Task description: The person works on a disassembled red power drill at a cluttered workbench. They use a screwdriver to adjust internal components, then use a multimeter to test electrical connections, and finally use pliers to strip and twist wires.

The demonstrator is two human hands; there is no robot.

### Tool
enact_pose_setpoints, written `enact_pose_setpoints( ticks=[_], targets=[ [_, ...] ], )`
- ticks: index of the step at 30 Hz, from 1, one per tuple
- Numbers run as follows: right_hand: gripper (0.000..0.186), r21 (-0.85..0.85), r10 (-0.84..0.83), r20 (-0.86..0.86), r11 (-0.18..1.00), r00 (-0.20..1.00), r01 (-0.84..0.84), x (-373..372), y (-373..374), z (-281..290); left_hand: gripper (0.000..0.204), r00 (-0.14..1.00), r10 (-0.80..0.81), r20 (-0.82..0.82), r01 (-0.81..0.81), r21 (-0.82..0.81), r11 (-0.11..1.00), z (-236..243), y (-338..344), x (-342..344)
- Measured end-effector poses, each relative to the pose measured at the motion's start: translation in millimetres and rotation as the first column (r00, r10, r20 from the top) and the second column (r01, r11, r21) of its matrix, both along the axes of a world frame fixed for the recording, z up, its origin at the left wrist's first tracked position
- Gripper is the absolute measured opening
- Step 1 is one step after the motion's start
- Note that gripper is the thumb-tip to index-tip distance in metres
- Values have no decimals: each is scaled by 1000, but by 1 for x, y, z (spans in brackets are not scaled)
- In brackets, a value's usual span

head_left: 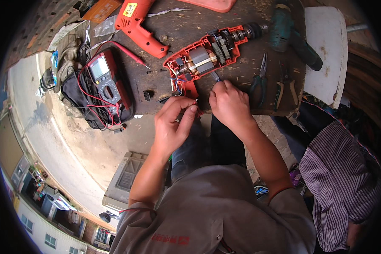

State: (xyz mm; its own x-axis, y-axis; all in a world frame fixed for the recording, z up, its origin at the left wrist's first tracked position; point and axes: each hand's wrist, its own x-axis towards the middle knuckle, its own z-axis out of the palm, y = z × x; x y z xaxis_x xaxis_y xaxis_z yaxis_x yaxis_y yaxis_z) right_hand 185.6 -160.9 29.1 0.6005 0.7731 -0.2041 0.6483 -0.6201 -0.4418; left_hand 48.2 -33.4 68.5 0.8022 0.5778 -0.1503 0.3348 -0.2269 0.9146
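Note:
On the dark wooden table lies an opened drill (201, 61), half of its red housing off, with the motor, gears and chuck showing. Loose white and blue wires (179, 86) come out of its handle end. Just below them my left hand (173, 120) is closed in a pinch, thumb against forefinger, at a thin wire end (195, 102). My right hand (232, 103) is closed round a slim grey metal tool (216, 76); its tip points toward the motor, and the fist hides the rest, so its kind is unclear.
A multimeter (107, 82) with red leads lies on a black bag at left. Beyond the drill is a red housing half (142, 31). Pliers (260, 80), cutters (285, 86) and a teal cordless drill (283, 31) lie at right. Someone in a checked shirt (338, 169) is at right.

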Motion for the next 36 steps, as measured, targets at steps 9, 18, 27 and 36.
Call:
enact_pose_setpoints(
  ticks=[9, 18, 27, 36],
  targets=[
    [6, 332, 90, -911, 740, 403, 585, -2, -3, 15, 9, 1000, 1, 15, 0, -48, 999, -4, 4, -3],
    [19, 595, 236, -417, 801, 878, 68, 2, 4, 32, 7, 997, -75, 36, 77, -48, 996, -4, 11, -2],
    [11, 582, 335, -338, 809, 880, -84, 9, 5, 29, 8, 991, -133, 13, 134, -72, 988, 0, 16, -6],
    [22, -208, -124, -971, 854, -202, 477, 2, -14, 12, 8, 988, -147, 49, 147, -8, 989, -5, 14, -7]
  ],
)
